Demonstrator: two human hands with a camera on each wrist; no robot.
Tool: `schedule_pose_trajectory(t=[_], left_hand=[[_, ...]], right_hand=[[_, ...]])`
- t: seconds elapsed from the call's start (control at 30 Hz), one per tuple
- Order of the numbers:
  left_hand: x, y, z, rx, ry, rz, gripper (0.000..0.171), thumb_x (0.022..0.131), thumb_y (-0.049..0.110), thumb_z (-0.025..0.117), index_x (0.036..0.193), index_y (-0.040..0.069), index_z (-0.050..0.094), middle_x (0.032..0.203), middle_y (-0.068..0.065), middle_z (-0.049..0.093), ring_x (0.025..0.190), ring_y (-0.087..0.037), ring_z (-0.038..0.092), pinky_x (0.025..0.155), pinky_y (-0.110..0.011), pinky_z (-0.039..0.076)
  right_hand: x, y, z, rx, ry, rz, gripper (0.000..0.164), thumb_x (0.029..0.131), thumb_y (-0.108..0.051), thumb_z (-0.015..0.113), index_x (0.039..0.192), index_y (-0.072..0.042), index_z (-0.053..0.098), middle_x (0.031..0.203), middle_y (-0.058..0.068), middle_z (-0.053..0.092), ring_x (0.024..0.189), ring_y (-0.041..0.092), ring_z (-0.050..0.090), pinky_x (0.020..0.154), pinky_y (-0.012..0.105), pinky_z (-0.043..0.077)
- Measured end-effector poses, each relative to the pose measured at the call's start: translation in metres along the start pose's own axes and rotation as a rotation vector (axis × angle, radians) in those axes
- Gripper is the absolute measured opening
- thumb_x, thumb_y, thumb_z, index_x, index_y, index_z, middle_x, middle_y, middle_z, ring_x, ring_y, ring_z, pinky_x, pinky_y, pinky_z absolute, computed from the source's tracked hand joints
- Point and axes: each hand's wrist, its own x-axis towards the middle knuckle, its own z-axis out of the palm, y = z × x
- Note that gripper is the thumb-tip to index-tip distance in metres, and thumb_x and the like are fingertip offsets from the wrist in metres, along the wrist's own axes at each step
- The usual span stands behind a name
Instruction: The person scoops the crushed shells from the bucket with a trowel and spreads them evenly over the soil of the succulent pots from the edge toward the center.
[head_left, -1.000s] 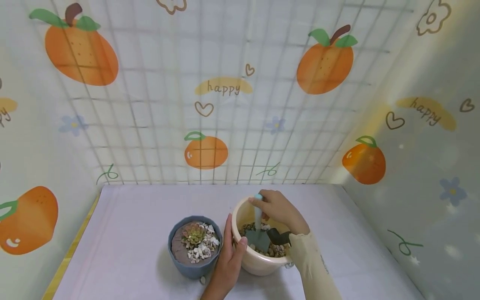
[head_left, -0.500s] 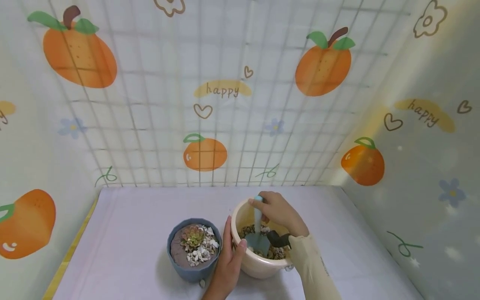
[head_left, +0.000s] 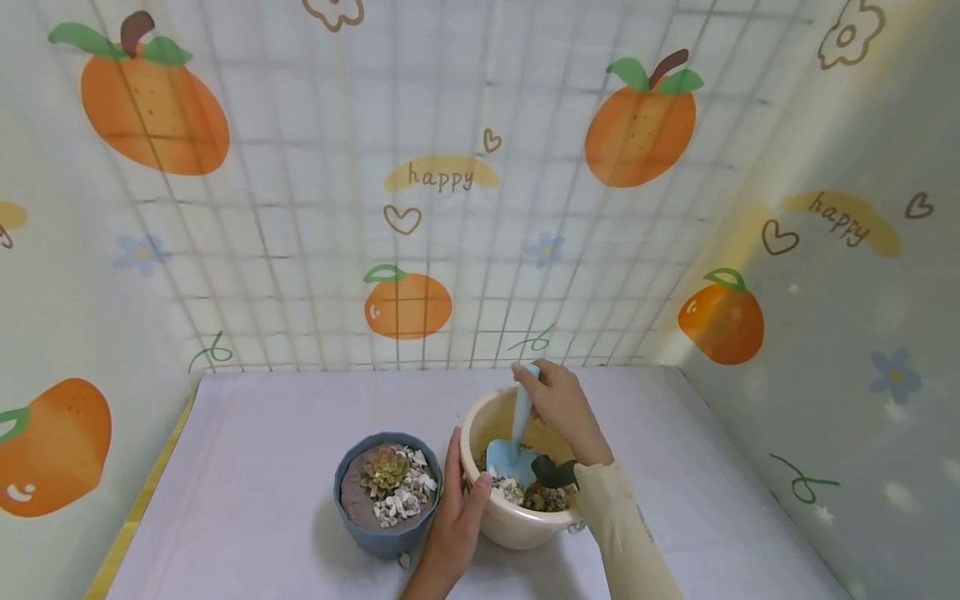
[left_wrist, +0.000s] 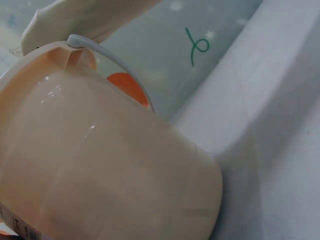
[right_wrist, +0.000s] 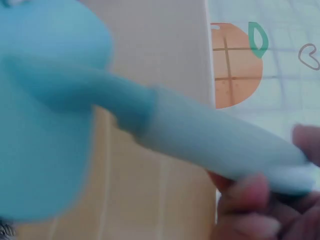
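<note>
My right hand (head_left: 564,408) grips the upper end of the handle of a light blue garden trowel (head_left: 512,460) inside a cream bucket (head_left: 525,532). The trowel's blade and handle (right_wrist: 215,132) fill much of the right wrist view. Pale pebbles (head_left: 507,487) show below the blade's near edge, and brown gravel (head_left: 551,500) lies in the bucket. My left hand (head_left: 456,525) rests against the bucket's left side, fingers straight along the wall and thumb at the near rim. Bucket wall (left_wrist: 115,150) and its grey carrying handle (left_wrist: 117,60) appear in the left wrist view.
Left of my left hand stands a blue-grey pot (head_left: 386,542) with a succulent (head_left: 384,471) and white stones (head_left: 405,500) on top. A single pebble (head_left: 405,561) lies before it on the white-covered table (head_left: 255,467). A black wrist device (head_left: 553,472) overlaps the bucket opening.
My right hand has risen slightly, lifting the trowel from deep in the gravel toward the upper part of the bucket. The left hand stays against the bucket.
</note>
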Motion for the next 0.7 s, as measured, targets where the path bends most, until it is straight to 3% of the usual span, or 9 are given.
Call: schedule_pose_trajectory(t=[0.17,0.3,0.53,0.63,0.7], left_hand=[[-0.0013,-0.0004,0.0014,0.0,-0.001,-0.013,0.071,0.113,0.032,0.047,0.168,0.036,0.002,0.173,-0.005,0.001,0.157,-0.03,0.004,0.121,-0.058,0.014],[-0.0033,-0.0002,0.0024,-0.003,0.003,-0.014,0.071,0.113,0.03,0.048,0.168,0.036,0.003,0.173,-0.005,0.001,0.156,-0.032,0.005,0.121,-0.058,0.015],[-0.0046,-0.0004,0.0018,-0.005,0.006,-0.006,0.07,0.113,0.032,0.047,0.168,0.036,0.003,0.173,-0.006,0.002,0.156,-0.033,0.007,0.12,-0.059,0.016],[-0.0031,-0.0015,0.0016,-0.018,-0.006,-0.014,0.07,0.113,0.033,0.047,0.167,0.039,0.003,0.173,-0.005,0.0,0.156,-0.032,0.006,0.12,-0.059,0.017],[-0.0022,-0.002,0.0018,-0.023,-0.009,-0.015,0.07,0.113,0.034,0.047,0.167,0.039,0.002,0.173,-0.005,-0.001,0.156,-0.032,0.006,0.12,-0.06,0.017]], right_hand=[[0.0001,0.0027,-0.002,0.042,0.083,0.015,0.049,0.108,-0.052,0.052,0.115,-0.009,0.072,0.075,0.01,0.063,0.061,0.037,0.061,0.052,0.036,0.046],[-0.0015,0.0032,-0.0028,0.064,0.122,0.038,0.05,0.108,-0.054,0.052,0.112,-0.009,0.072,0.072,0.011,0.061,0.058,0.034,0.059,0.051,0.035,0.045],[-0.0023,0.0024,-0.0018,0.077,0.099,0.05,0.053,0.108,-0.054,0.052,0.087,-0.005,0.059,0.063,0.013,0.058,0.05,0.024,0.053,0.048,0.032,0.042],[-0.0024,0.0017,-0.0022,0.057,0.1,0.039,0.049,0.109,-0.05,0.052,0.089,-0.006,0.059,0.063,0.012,0.059,0.051,0.026,0.054,0.05,0.034,0.043],[-0.0026,0.0013,-0.0026,0.052,0.11,0.033,0.044,0.11,-0.047,0.051,0.099,-0.005,0.063,0.065,0.011,0.059,0.053,0.03,0.055,0.051,0.036,0.044]])
